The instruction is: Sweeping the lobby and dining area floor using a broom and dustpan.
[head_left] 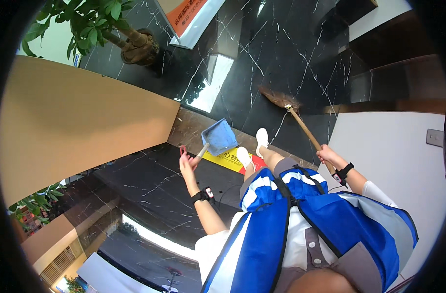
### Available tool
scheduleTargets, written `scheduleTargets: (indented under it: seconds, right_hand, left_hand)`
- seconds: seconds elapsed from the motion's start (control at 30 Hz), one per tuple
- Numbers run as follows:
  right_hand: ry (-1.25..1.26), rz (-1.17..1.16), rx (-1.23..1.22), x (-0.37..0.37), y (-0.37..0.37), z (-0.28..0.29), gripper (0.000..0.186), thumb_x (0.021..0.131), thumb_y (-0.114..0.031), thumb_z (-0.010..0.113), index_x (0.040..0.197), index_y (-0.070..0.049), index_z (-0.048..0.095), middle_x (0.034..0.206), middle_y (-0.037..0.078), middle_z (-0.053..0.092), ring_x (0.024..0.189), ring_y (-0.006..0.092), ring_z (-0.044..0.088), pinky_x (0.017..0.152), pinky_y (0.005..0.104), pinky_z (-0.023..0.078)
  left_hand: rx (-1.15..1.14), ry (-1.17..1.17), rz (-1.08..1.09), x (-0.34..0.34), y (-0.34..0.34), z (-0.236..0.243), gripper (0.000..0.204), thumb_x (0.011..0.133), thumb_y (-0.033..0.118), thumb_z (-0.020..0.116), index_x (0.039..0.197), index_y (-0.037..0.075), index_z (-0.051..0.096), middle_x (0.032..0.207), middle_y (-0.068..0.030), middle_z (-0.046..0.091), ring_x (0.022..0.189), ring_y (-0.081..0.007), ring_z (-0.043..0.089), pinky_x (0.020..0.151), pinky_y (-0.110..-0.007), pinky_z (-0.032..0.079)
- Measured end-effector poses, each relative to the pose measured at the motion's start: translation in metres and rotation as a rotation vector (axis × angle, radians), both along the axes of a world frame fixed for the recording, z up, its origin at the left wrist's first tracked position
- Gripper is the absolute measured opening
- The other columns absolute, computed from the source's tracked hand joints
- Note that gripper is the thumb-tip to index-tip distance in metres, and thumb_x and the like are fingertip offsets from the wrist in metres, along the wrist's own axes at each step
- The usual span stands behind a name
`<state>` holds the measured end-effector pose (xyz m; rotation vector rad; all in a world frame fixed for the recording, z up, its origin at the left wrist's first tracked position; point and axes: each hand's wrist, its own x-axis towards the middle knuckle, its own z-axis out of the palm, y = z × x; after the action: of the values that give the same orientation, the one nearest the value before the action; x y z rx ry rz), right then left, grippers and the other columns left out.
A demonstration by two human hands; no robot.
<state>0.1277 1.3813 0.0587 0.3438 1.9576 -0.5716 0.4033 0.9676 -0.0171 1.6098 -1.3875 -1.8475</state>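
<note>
My left hand (186, 163) is closed on the handle of a blue dustpan (220, 136). Its pan sits low by the brown stone threshold, left of my white shoes. A small red loop (182, 149) shows at the fingers; I cannot tell what it belongs to. Wrapped round the wooden stick of a broom (307, 130) is my right hand (327, 154). The stick slants forward and left to a dark brown broom head (277, 98) on the black marble floor. Broom head and dustpan are well apart. Whether any sweepings lie in the pan I cannot tell.
A yellow and red floor sticker (225, 158) lies at a step by my feet. To the left stands a tan panel (91, 129), with a potted tree (141, 48) beyond it. An orange and white sign (196, 24) is ahead. At right is a white wall (389, 161).
</note>
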Motion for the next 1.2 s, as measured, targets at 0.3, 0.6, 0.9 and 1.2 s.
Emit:
scheduleTargets:
  seconds: [0.3,0.6,0.9,1.2]
  right_hand:
    - [0.049,0.457,0.2,0.03,-0.013,-0.008,0.025,0.068,-0.007,0.048,0.086,0.007,0.037,0.062,0.019,0.053,0.047,0.0241,0.054,0.036,0.0328,0.042]
    - [0.123,0.904,0.176,0.069,-0.004,-0.005,0.024,0.069,-0.008,0.043,0.088,0.007,0.037,0.069,0.024,0.054,0.057,0.0311,0.056,0.047,0.0377,0.046]
    - [-0.182,0.875,-0.054,0.057,-0.033,0.082,0.028,0.066,-0.011,0.046,0.09,0.002,0.044,0.059,0.012,0.052,0.044,0.02,0.051,0.04,0.0308,0.042]
    - [-0.084,0.65,-0.074,0.051,0.007,0.09,0.04,0.069,-0.008,0.043,0.106,0.003,0.037,0.053,0.011,0.048,0.039,0.0159,0.048,0.036,0.0267,0.04]
  left_hand:
    - [-0.652,-0.606,-0.996,-0.013,0.012,0.024,0.031,0.059,0.016,0.063,0.086,0.007,0.051,0.083,-0.0153,0.049,0.073,-0.0304,0.051,0.062,-0.037,0.042]
    - [-0.701,-0.559,-0.959,-0.037,0.01,0.015,0.022,0.063,0.02,0.059,0.077,0.004,0.055,0.068,-0.0166,0.056,0.066,-0.0308,0.055,0.058,-0.037,0.044]
    - [-0.629,-0.674,-0.916,-0.026,-0.001,0.017,0.027,0.058,0.022,0.063,0.078,0.006,0.058,0.071,-0.014,0.057,0.069,-0.027,0.055,0.061,-0.035,0.044]
    - [-0.54,-0.752,-0.84,0.022,-0.011,0.032,0.027,0.062,0.027,0.06,0.086,0.014,0.06,0.073,-0.0121,0.058,0.071,-0.0256,0.056,0.063,-0.034,0.044]
